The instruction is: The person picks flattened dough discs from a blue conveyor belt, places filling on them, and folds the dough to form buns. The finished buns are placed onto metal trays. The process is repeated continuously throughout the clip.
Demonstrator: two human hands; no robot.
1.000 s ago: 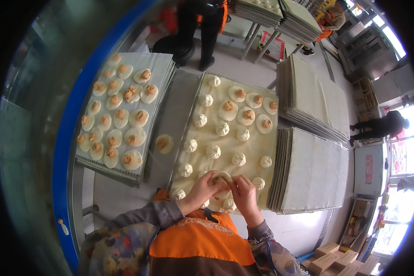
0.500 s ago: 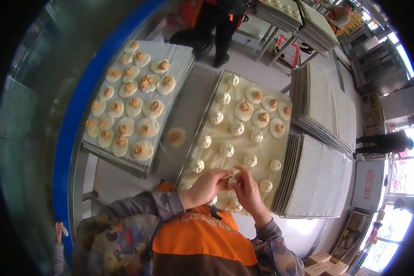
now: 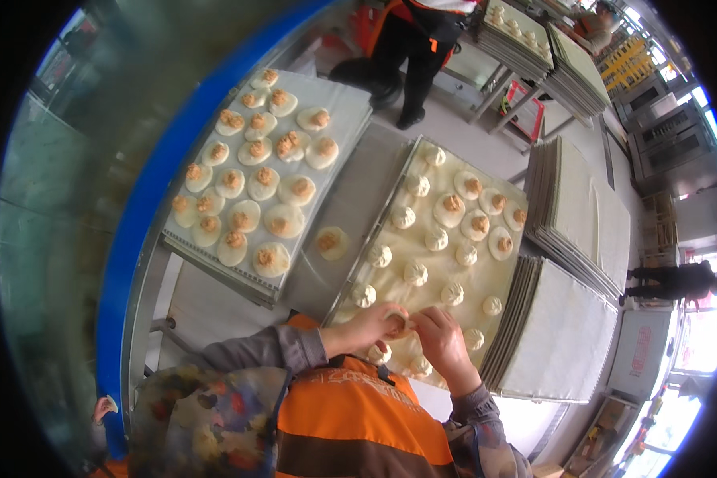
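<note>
Low over the near part of a cloth-covered tray (image 3: 406, 244), both my hands meet at a small filled dough bun (image 3: 400, 324). My left hand (image 3: 362, 330) cups it with curled fingers. From the other side, my right hand (image 3: 444, 342) pinches its dough edge; the fingers partly hide the bun. Several pleated buns (image 3: 416, 274) sit in rows on this tray. Toward its far right lie several flat dough rounds (image 3: 449, 209) topped with orange-brown filling. More topped rounds (image 3: 264, 182) cover the tray (image 3: 344, 99) at left.
A single topped round (image 3: 331, 243) lies on the metal table between the trays. Stacked cloth-covered trays (image 3: 554, 334) stand close on the right, with another stack (image 3: 585, 215) beyond. A person (image 3: 422, 56) stands across the table. Another person's hand (image 3: 104, 409) shows by the blue edge (image 3: 123, 279).
The whole view has shifted, so the trays appear farther right and lower. My hands stay together at the bun, the right fingers now pinching lower at its edge.
</note>
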